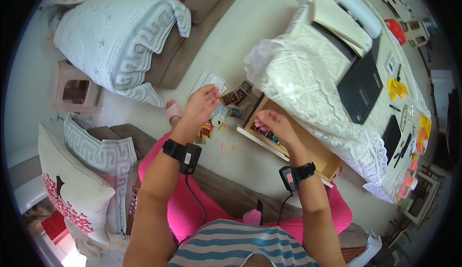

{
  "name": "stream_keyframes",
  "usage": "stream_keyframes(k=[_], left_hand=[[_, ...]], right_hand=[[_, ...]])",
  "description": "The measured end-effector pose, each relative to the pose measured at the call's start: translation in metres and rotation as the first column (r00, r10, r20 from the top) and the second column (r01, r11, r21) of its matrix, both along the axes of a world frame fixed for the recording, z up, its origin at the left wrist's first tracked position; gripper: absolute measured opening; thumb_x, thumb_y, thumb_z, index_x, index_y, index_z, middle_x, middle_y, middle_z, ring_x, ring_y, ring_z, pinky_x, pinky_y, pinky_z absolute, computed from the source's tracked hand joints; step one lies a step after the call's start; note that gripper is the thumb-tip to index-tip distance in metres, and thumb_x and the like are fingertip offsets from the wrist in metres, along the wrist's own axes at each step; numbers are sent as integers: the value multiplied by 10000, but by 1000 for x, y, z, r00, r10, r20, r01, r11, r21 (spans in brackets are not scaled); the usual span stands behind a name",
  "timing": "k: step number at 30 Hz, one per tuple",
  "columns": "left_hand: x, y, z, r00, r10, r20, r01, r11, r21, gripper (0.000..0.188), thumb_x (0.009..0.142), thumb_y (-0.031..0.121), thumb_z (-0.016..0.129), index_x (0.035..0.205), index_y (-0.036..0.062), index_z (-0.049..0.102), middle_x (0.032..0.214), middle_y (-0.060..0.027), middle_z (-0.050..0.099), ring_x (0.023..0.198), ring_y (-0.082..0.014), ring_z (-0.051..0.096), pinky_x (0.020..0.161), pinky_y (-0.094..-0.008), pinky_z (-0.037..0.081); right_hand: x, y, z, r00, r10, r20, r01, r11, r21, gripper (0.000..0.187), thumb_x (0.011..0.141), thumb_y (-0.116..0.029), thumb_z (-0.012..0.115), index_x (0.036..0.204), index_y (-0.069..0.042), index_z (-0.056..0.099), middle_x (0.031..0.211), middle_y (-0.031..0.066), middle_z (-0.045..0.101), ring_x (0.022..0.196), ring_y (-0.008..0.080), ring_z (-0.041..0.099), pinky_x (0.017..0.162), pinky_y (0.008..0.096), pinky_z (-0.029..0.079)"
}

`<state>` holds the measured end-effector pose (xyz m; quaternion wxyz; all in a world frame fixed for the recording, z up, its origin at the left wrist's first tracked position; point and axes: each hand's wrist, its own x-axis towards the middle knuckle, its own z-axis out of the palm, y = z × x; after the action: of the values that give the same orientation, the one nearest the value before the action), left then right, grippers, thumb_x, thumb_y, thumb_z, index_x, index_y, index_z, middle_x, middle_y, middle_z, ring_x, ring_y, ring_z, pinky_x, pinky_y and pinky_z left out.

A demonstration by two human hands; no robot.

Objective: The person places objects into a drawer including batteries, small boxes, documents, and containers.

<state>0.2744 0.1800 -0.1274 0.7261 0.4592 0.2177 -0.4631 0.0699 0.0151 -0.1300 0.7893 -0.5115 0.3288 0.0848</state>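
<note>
Whether the left grip [201,104], beside a card [222,89], or right grip [276,126] clamps is unclear.

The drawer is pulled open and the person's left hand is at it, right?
Not quite: it's the right hand at the pulled-open drawer. The head view shows the left hand over by the dark cards instead.

Tan wooden drawer [318,155] is fronted in white. White lace cloth [301,69] is patterned in relief. Square cream cushion [72,183] is printed with red blossoms. Fabric shirt [236,243] is striped blue and grey; snug leggings [185,211] are coloured pink.
</note>
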Motion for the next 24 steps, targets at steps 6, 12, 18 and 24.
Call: stream_keyframes(k=[6, 12, 18, 24], left_hand=[[31, -9, 28, 999, -46, 28, 49, 993, -104, 157, 846, 163, 559, 964, 63, 535, 912, -41, 561, 842, -152, 531, 756, -288, 424], [69, -9, 33, 999, 43, 17, -43, 999, -33, 143, 843, 141, 551, 958, 57, 538, 890, -50, 564, 836, -158, 533, 738, -280, 423], [104, -16, 30, 999, 32, 10, -32, 999, -11, 143, 847, 131, 538, 964, 49, 540, 881, -60, 567, 824, -160, 534, 735, -284, 420], [123, -18, 27, 998, -34, -58, 36, 999, 23, 157, 853, 144, 524, 969, 39, 543, 885, -60, 565, 835, -163, 535, 743, -288, 418]], right_hand=[[84, 20, -99, 870, -422, -254, 490, 793, 362, 147, 867, -194, 579, 922, -59, 595, 834, 32, 630, 755, 117, 608, 644, 232, 504], [125, 44, -204, 687, -571, -449, 719, 622, 310, 127, 826, -144, 623, 875, -37, 577, 765, 78, 609, 672, 171, 598, 554, 273, 507], [147, 64, -289, 447, -682, -578, 868, 488, 95, 174, 800, -205, 648, 893, -73, 583, 816, 70, 618, 640, 181, 602, 467, 280, 473], [146, 63, -347, 397, -684, -612, 898, 427, 105, 472, 739, -217, 726, 1059, 67, 525, 951, 136, 623, 755, 225, 621, 641, 337, 510]])
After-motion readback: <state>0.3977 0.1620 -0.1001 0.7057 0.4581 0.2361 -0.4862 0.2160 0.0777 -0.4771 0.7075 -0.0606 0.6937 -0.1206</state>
